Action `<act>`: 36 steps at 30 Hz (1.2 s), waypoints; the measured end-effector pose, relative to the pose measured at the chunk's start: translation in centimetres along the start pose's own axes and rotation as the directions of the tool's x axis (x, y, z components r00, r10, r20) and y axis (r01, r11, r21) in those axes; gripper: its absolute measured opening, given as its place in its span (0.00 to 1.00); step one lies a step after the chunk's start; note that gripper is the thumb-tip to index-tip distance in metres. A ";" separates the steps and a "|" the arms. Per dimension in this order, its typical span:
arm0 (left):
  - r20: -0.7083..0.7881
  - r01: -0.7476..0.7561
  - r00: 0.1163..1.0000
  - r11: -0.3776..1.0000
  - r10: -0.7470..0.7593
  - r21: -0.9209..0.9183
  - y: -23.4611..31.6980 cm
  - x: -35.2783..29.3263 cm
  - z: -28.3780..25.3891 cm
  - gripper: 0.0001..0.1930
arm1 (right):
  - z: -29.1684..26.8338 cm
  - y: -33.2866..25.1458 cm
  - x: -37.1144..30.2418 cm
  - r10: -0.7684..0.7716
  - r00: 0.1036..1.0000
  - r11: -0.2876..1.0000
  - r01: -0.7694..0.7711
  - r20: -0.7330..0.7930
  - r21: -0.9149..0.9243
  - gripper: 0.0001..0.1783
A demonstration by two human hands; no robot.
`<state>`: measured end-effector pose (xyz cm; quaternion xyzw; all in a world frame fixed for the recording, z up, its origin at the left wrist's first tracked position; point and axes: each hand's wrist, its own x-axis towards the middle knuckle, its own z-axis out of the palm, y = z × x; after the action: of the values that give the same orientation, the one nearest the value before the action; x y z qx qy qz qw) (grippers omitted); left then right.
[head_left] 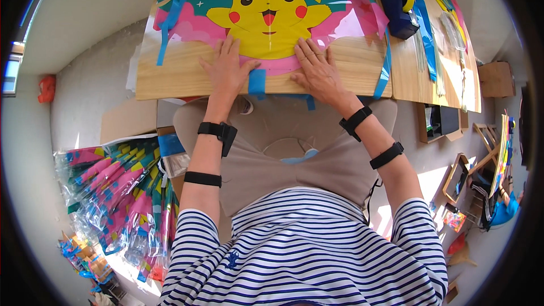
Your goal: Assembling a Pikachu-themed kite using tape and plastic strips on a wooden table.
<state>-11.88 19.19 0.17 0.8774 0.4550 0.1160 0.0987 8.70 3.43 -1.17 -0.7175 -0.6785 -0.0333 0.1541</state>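
A colourful printed sheet, shaped like a kite sail, lies spread on a wooden table. It shows a yellow cartoon figure on green and pink, with a thin line down its middle. My left hand rests flat on its lower edge, fingers spread. On the other side of the yellow figure, my right hand is also laid flat on that edge, fingers stretched forward. Neither hand grips anything. Between them a short piece of blue tape sticks near the table's front edge.
A dark blue tape dispenser with a yellow roll stands at the right. Blue strips lie along the sheet's left. Clear-bagged colourful bundles are piled at lower left. Cardboard boxes and a wooden chair or frame stand right.
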 end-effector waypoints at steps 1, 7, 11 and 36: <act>-0.001 0.002 1.000 1.000 -0.002 -0.010 0.1 0.0 -0.1 0.40 | -0.1 -0.1 0.1 0.014 1.000 1.000 -0.014 0.004 0.002 0.38; -0.122 -0.216 0.969 0.976 0.215 0.006 1.0 -0.6 -0.6 0.26 | -1.7 -1.3 2.5 -0.048 0.999 0.998 0.048 -0.017 -0.047 0.32; -0.103 -0.328 0.940 0.944 0.324 -0.030 3.0 -3.6 -0.7 0.21 | -1.2 -2.4 5.1 -0.185 0.983 0.983 0.185 -0.004 0.015 0.33; 0.036 -0.299 0.954 0.954 0.297 0.029 3.9 -4.3 -0.9 0.21 | 1.4 0.1 3.8 -0.261 0.965 0.965 0.261 -0.005 0.022 0.35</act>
<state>-11.54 13.54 1.62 0.9392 0.3179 0.1078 0.0721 8.89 7.50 -1.54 -0.6202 -0.7671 -0.0463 0.1571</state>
